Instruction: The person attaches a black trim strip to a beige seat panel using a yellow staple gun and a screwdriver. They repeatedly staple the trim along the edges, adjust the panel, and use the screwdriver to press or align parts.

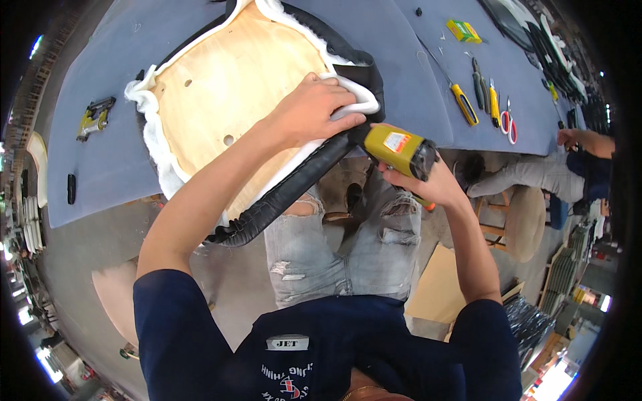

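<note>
A plywood seat panel (247, 73) lies with its bare wood up, ringed by white padding (361, 99) and a black cover (301, 177). My left hand (314, 107) presses at its near right corner, fingers curled over the padding and thumb along the black cover. In my right hand (428, 184) is a yellow-and-black staple gun (394, 142), its nose against the black cover beside my left thumb. The right fingers are partly hidden behind the tool.
A second staple gun (97, 119) and a small black object (71, 189) lie on the left of the grey table (93, 180). To the right are a yellow screwdriver (463, 105), pliers (479, 83), a yellow cutter (494, 103), scissors (509, 123) and a yellow-green box (463, 31). Another person's hand (578, 139) shows far right.
</note>
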`<act>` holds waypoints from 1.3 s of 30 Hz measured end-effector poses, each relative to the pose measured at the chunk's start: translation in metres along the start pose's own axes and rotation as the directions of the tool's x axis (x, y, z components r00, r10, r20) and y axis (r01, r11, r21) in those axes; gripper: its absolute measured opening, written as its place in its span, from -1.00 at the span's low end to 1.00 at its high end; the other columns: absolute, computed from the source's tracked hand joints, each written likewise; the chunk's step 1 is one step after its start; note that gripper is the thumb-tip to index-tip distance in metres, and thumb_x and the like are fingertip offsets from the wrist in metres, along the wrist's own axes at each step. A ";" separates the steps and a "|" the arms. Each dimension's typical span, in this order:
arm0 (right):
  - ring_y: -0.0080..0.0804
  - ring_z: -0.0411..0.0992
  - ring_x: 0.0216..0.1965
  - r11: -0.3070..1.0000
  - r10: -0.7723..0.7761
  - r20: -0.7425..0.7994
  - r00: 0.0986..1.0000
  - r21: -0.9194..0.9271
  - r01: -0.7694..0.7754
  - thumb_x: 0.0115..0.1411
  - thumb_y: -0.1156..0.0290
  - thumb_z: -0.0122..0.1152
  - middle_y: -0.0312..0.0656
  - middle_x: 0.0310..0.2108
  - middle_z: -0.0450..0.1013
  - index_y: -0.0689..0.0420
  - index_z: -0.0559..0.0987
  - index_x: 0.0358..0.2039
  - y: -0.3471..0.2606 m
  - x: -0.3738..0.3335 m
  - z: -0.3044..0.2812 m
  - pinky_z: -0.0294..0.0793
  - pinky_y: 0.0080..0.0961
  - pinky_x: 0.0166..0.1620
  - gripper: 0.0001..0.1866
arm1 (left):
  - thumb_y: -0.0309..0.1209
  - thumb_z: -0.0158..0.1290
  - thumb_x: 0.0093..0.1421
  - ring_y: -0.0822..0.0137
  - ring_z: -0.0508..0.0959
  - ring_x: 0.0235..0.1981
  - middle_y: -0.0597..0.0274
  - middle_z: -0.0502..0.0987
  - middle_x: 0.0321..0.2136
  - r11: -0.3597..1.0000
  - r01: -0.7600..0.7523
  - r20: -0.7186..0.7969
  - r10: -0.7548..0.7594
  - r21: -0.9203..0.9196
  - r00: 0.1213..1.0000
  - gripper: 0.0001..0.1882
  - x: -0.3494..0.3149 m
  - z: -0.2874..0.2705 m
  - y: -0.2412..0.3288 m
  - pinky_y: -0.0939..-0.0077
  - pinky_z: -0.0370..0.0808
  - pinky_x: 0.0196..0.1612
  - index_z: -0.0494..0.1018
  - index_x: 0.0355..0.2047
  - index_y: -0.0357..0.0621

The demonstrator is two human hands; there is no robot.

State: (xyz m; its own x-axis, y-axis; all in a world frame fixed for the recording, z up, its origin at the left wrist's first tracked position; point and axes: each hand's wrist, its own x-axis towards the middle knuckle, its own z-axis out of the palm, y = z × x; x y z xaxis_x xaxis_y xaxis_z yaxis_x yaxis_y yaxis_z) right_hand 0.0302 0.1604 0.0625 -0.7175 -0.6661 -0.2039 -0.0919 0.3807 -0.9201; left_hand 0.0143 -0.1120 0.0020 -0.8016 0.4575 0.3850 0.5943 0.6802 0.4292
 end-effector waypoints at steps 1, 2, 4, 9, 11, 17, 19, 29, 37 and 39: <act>-0.49 0.53 -0.25 1.000 0.013 -0.020 1.000 -0.027 -0.014 0.12 0.43 0.39 -0.23 -0.30 0.59 0.21 0.49 0.24 0.001 -0.006 -0.003 0.53 -0.44 -0.04 -0.37 | -0.18 0.11 0.36 0.17 0.48 -0.23 0.21 0.48 -0.47 1.000 -0.017 -0.036 0.016 -0.007 0.999 -0.70 0.001 0.005 0.001 0.21 0.30 -0.02 0.55 -0.40 -0.13; -0.50 0.53 -0.24 0.998 0.025 -0.040 0.999 -0.054 -0.028 0.12 0.44 0.39 -0.24 -0.30 0.60 0.19 0.47 0.27 0.002 -0.012 -0.008 0.53 -0.45 -0.03 -0.34 | -0.17 0.11 0.36 0.18 0.48 -0.24 0.22 0.48 -0.48 0.999 -0.034 -0.071 0.033 -0.013 0.997 -0.68 0.003 0.008 0.001 0.21 0.30 -0.03 0.54 -0.42 -0.13; -0.54 0.53 -0.24 0.991 0.122 -0.076 0.990 -0.047 -0.126 0.13 0.44 0.38 -0.27 -0.28 0.60 0.16 0.46 0.31 0.003 -0.020 -0.014 0.53 -0.48 -0.01 -0.31 | -0.17 0.11 0.36 0.19 0.48 -0.24 0.22 0.48 -0.50 1.000 -0.021 -0.010 0.021 0.010 1.000 -0.67 0.002 0.007 -0.004 0.22 0.29 -0.03 0.53 -0.45 -0.13; -0.55 0.54 -0.23 0.988 0.131 -0.065 0.989 -0.068 -0.136 0.13 0.43 0.38 -0.28 -0.29 0.60 0.13 0.45 0.32 0.018 -0.018 -0.012 0.53 -0.48 -0.01 -0.30 | -0.25 0.15 0.32 0.20 0.48 -0.23 0.23 0.51 -0.49 0.999 -0.049 0.063 0.048 0.020 0.997 -0.70 0.000 0.008 -0.008 0.26 0.25 -0.04 0.51 -0.50 -0.16; -0.54 0.54 -0.23 0.991 0.113 -0.029 0.993 -0.062 -0.115 0.12 0.42 0.37 -0.28 -0.29 0.60 0.10 0.45 0.32 0.019 -0.009 -0.012 0.53 -0.48 0.00 -0.30 | -0.27 0.17 0.30 0.20 0.48 -0.22 0.23 0.54 -0.46 0.998 -0.057 0.050 0.057 -0.007 0.997 -0.73 -0.001 0.012 -0.007 0.25 0.26 -0.03 0.52 -0.49 -0.17; -0.50 0.55 -0.21 0.985 0.161 0.072 0.984 -0.074 -0.156 0.09 0.41 0.36 -0.26 -0.25 0.61 0.08 0.58 0.14 0.025 0.010 -0.010 0.53 -0.46 -0.01 -0.46 | -0.30 0.17 0.30 0.16 0.49 -0.22 0.20 0.58 -0.42 0.998 -0.062 0.043 0.063 -0.022 0.997 -0.76 -0.003 0.016 -0.009 0.24 0.27 0.01 0.54 -0.46 -0.17; -0.52 0.54 -0.26 0.969 0.209 0.051 0.977 -0.146 -0.200 0.08 0.40 0.35 -0.27 -0.28 0.60 0.16 0.62 -0.02 0.018 0.012 -0.011 0.53 -0.46 -0.08 -0.59 | -0.29 0.16 0.30 0.15 0.49 -0.23 0.20 0.54 -0.45 0.998 -0.058 0.033 0.058 -0.022 0.998 -0.75 -0.003 0.016 -0.008 0.23 0.27 0.02 0.53 -0.46 -0.17; -0.65 0.38 -0.54 0.989 0.129 -0.091 0.987 0.084 -0.121 0.12 0.40 0.43 -0.37 -0.42 0.55 0.18 0.62 -0.24 0.022 -0.035 -0.008 0.38 -0.58 -0.45 -0.77 | -0.11 0.11 0.36 0.11 0.50 -0.24 0.12 0.48 -0.52 0.995 -0.031 0.074 0.025 0.091 0.997 -0.60 -0.016 -0.002 0.005 0.21 0.32 -0.06 0.48 -0.49 -0.16; -0.55 0.58 -0.27 1.000 0.009 -0.093 0.996 0.015 -0.007 0.19 0.45 0.41 -0.29 -0.31 0.64 0.23 0.55 0.13 0.036 -0.054 -0.011 0.56 -0.51 -0.13 -0.52 | 0.05 0.08 0.37 0.12 0.49 -0.28 0.12 0.41 -0.61 0.996 0.003 0.001 -0.004 0.087 1.000 -0.42 -0.008 0.015 0.009 0.25 0.29 -0.06 0.36 -0.63 -0.15; -0.53 0.58 -0.24 0.999 -0.014 -0.103 0.995 -0.034 0.010 0.20 0.44 0.40 -0.27 -0.30 0.65 0.23 0.49 0.23 0.031 -0.046 -0.006 0.56 -0.48 -0.07 -0.43 | 0.00 0.10 0.37 0.13 0.45 -0.29 0.13 0.40 -0.58 1.000 0.014 0.023 -0.014 0.009 1.000 -0.43 -0.007 0.016 0.003 0.26 0.24 -0.03 0.34 -0.64 -0.16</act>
State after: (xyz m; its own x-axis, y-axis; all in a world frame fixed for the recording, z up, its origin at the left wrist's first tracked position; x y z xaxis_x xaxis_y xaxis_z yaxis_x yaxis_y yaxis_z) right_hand 0.0564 0.2068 0.0451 -0.7835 -0.6016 -0.1556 -0.1227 0.3953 -0.9103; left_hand 0.0206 -0.1043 -0.0125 -0.8112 0.4609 0.3599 0.5825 0.6917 0.4270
